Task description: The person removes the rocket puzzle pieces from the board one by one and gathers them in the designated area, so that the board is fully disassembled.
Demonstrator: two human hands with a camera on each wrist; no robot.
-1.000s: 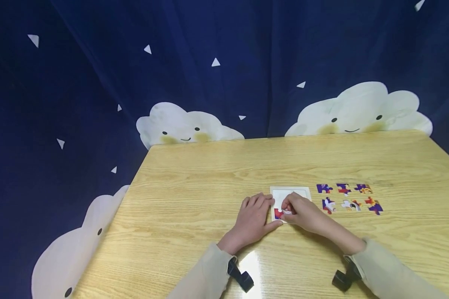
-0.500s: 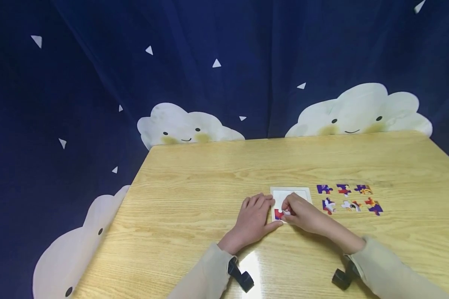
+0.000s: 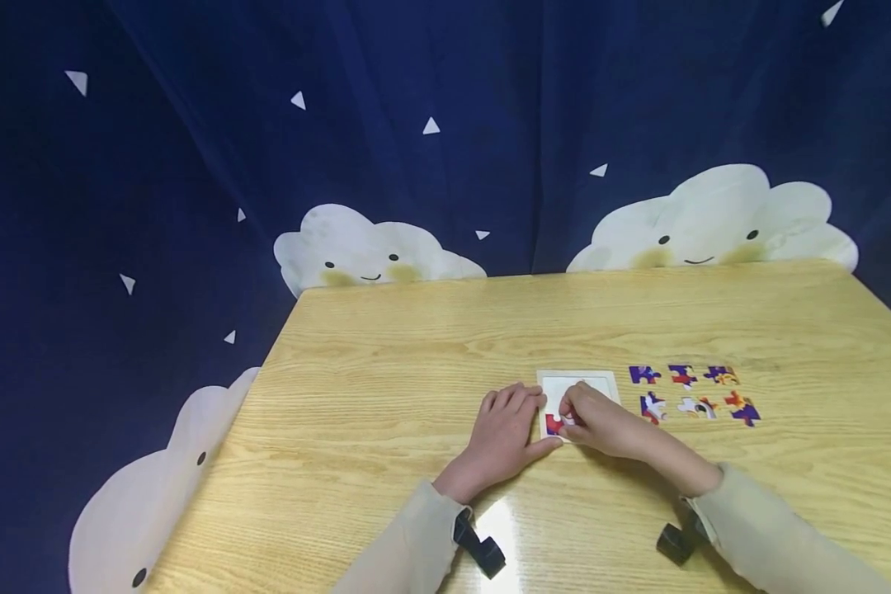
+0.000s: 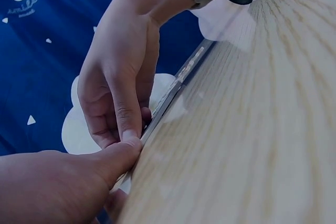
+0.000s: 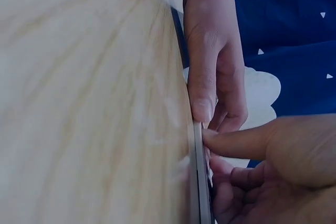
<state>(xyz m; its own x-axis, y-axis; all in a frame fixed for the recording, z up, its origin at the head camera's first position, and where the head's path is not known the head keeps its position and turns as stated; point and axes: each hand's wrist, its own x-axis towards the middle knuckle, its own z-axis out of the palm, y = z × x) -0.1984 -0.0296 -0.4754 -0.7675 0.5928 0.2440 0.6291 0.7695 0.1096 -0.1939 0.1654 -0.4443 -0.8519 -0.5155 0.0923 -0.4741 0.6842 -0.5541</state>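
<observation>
A small puzzle tray [image 3: 555,384] with a pale border and white base lies on the table. A red and purple jigsaw piece [image 3: 553,424] sits in its lower left corner. My left hand [image 3: 499,436] rests at the tray's left side, fingers on the edge and thumb at the near corner. My right hand [image 3: 603,422] is over the tray, thumb and fingers pinching a pale jigsaw piece [image 3: 568,420] beside the corner piece; most of it is hidden. In the right wrist view, the right thumb [image 5: 236,141] comes down close to the left thumb [image 5: 202,90] at the tray's edge.
Right of the tray lie several loose jigsaw pieces in two rows, among them a purple one [image 3: 644,375] and a white one [image 3: 696,407]. The wooden table [image 3: 386,355] meets a dark blue curtain [image 3: 386,107] with white clouds behind and at the left.
Both hands stay at the tray with nearly the same hold. The right wrist shifts very slightly; the loose pieces stay put.
</observation>
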